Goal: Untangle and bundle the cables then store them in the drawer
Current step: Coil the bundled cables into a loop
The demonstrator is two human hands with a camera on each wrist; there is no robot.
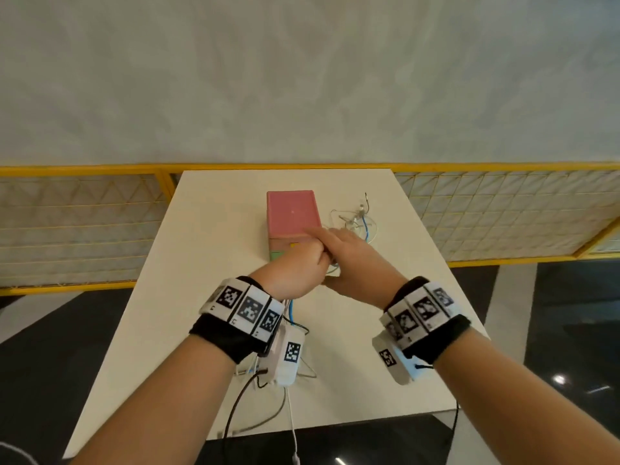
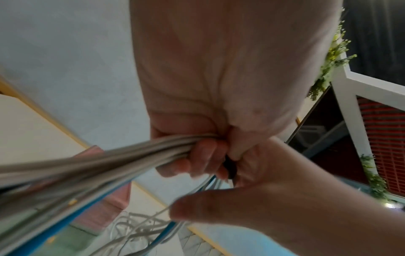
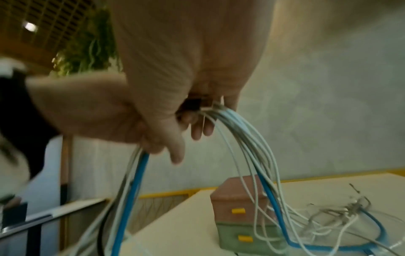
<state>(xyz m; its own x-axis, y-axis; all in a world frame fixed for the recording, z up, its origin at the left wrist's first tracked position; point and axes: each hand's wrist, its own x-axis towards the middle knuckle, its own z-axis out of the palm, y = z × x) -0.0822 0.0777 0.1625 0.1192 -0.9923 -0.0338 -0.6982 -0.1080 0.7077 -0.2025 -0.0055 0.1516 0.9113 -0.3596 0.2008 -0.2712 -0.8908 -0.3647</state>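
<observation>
Both hands meet above the white table [image 1: 201,263], just in front of a small drawer box [image 1: 292,213] with a pink top, one pink drawer and one green drawer, both with yellow handles. My left hand [image 1: 295,266] makes a fist round a bundle of white, grey and blue cables [image 2: 109,164]. My right hand [image 1: 352,253] lies against it and pinches the same bundle [image 3: 252,147] where it arches down. A small dark piece shows between the hands; what it is I cannot tell. Loose cable ends [image 1: 359,223] lie tangled to the right of the box.
More cable [image 1: 268,421] trails under my left wrist and over the table's front edge. A yellow-framed mesh fence [image 1: 100,223] runs behind the table in front of a pale wall. The floor around is dark. Both drawers of the box [image 3: 236,199] look closed.
</observation>
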